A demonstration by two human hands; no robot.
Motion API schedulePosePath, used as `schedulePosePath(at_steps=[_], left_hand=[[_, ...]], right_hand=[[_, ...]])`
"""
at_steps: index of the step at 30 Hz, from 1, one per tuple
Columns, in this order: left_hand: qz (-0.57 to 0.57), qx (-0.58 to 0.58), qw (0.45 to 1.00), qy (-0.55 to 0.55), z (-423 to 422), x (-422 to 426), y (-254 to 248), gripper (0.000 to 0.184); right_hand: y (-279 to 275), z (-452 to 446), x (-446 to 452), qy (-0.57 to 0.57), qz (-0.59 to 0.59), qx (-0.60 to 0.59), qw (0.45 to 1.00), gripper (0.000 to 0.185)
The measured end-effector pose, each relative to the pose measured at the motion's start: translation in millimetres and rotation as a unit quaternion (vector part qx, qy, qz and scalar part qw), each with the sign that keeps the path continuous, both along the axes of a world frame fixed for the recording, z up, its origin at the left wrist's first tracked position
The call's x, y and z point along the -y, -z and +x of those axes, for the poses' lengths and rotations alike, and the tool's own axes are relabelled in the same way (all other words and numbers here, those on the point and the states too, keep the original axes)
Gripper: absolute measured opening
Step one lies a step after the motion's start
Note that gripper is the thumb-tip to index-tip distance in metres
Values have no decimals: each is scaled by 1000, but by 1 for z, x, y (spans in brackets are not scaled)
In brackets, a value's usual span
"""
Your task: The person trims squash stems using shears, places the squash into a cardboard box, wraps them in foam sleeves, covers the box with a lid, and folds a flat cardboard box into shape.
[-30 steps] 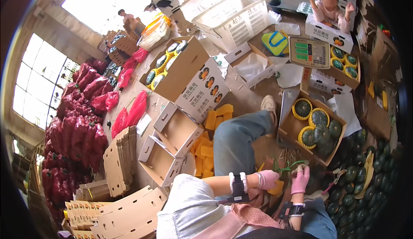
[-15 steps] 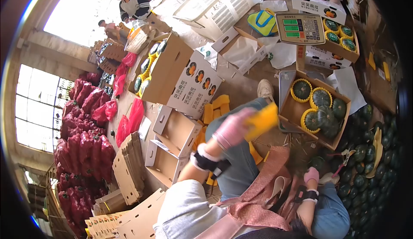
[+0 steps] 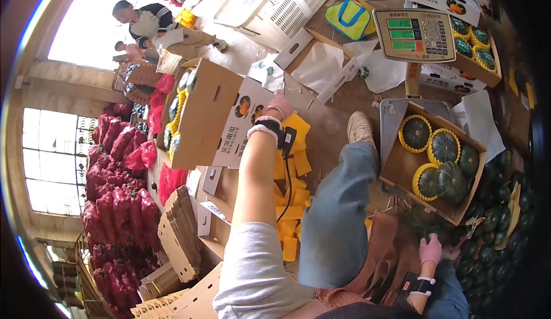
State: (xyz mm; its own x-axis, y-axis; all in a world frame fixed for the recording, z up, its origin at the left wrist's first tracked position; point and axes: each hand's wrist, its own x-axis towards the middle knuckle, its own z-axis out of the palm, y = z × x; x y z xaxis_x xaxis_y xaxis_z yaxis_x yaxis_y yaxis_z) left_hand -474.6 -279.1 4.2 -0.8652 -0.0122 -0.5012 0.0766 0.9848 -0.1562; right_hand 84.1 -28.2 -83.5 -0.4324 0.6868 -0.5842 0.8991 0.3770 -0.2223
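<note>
Carefully guide the pink-gloved left hand beside the flat yellow foam-like pieces, steadying the pink-gloved right hand, with either grip, wide or narrow, impossible to tell.

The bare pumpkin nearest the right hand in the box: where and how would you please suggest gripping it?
Probably by opposite sides of the bare pumpkin, from above: its body bulges roundly, and the box has walls around it but an open top.

White daylight glares through the multi-paned window and the bright opening beside it. Bits of debris litter the brown floor.
</note>
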Motion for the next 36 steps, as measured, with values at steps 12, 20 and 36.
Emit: schedulePosePath(at_steps=[12, 20, 36], left_hand=[[-5, 34, 995, -89, -73, 4, 53, 82], [-21, 14, 999, -31, -73, -21, 39, 77], [717, 139, 653, 203, 366, -99, -159, 67]], right_hand=[[25, -16, 5, -31, -86, 44, 995, 34], [17, -19, 2, -66, -150, 36, 986, 29], [-216, -75, 56, -37, -225, -662, 714, 65]])
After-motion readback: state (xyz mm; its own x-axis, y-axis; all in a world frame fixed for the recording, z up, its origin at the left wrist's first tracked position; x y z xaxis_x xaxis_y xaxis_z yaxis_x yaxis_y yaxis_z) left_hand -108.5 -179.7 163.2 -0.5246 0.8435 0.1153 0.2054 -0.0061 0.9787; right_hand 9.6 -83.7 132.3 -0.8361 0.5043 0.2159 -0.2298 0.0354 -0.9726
